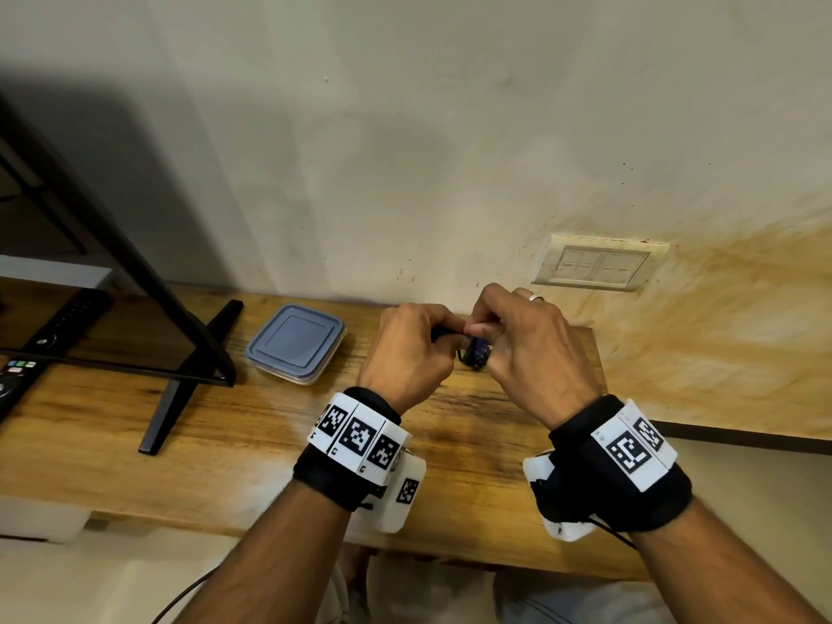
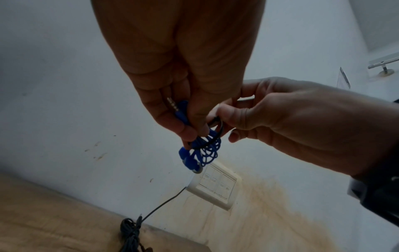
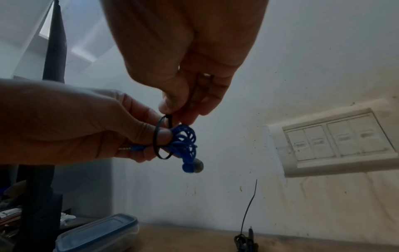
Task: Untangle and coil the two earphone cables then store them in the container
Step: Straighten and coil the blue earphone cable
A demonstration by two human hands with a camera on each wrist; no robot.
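Note:
The blue earphone cable (image 2: 205, 151) is wound into a small coil with its earbuds hanging below and its plug (image 2: 172, 104) sticking out. My left hand (image 1: 443, 342) grips this coil above the table. My right hand (image 1: 479, 328) pinches a black elastic band (image 3: 161, 139) that loops around the coil and my left fingertip. The black earphone cable (image 2: 129, 233) lies bundled on the wooden table (image 1: 270, 425) by the wall, with one strand rising up. The container (image 1: 295, 344), clear with a grey-blue lid on, sits on the table to the left of my hands.
A TV on a black stand (image 1: 180, 398) fills the left side, with a remote (image 1: 18, 376) beneath it. A switch plate (image 1: 594, 268) is on the wall behind my hands. The table's right edge (image 1: 599, 367) lies just beyond my right hand.

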